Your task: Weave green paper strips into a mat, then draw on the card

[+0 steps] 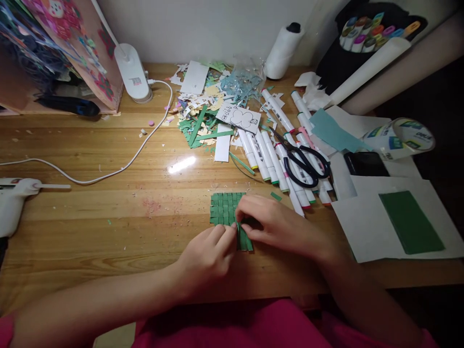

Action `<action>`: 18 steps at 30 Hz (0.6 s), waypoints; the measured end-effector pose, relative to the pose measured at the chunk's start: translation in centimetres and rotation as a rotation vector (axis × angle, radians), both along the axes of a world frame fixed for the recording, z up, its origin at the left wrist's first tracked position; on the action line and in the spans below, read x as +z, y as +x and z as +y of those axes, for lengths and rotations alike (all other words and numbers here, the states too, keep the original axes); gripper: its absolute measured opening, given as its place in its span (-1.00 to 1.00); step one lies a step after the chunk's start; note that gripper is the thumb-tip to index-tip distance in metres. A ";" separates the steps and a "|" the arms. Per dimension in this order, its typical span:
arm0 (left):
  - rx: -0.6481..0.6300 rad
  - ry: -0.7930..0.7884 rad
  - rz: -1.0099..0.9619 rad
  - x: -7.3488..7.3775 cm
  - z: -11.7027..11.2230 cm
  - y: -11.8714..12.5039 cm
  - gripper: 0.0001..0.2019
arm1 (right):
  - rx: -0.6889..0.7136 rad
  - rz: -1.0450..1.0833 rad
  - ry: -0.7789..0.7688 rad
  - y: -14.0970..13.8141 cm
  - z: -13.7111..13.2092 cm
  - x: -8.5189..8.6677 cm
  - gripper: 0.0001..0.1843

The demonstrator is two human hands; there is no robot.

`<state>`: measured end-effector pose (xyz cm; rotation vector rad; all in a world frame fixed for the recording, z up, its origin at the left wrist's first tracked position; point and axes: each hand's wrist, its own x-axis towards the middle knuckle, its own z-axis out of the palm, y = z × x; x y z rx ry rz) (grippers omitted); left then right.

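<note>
Beneath left grip point(212, 249) and right grip point(270, 220), both pinching it, lies woven green paper point(223, 208).

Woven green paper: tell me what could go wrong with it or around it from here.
The left hand and right hand both have fingers at the woven green paper, so a hard tug might crease or tear its narrow strips. Separate strip ends at its near edge could slip loose. The right hand is close to the markers; a bump might shift the scissors lying on them.
</note>
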<state>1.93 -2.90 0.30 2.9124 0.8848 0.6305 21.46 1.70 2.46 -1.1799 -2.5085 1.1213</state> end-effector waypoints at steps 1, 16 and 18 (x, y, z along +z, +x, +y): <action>-0.006 0.017 0.005 -0.1 0.0 0.0 -0.64 | -0.001 0.003 -0.004 0.0 0.0 0.0 -0.87; -0.040 0.174 0.124 -0.6 -1.7 0.2 -0.69 | -0.066 0.045 0.045 -0.2 0.1 -0.1 -0.92; -0.026 0.198 0.160 -0.8 -2.3 0.2 -0.72 | -0.079 0.039 0.086 -0.5 0.0 -0.3 -0.92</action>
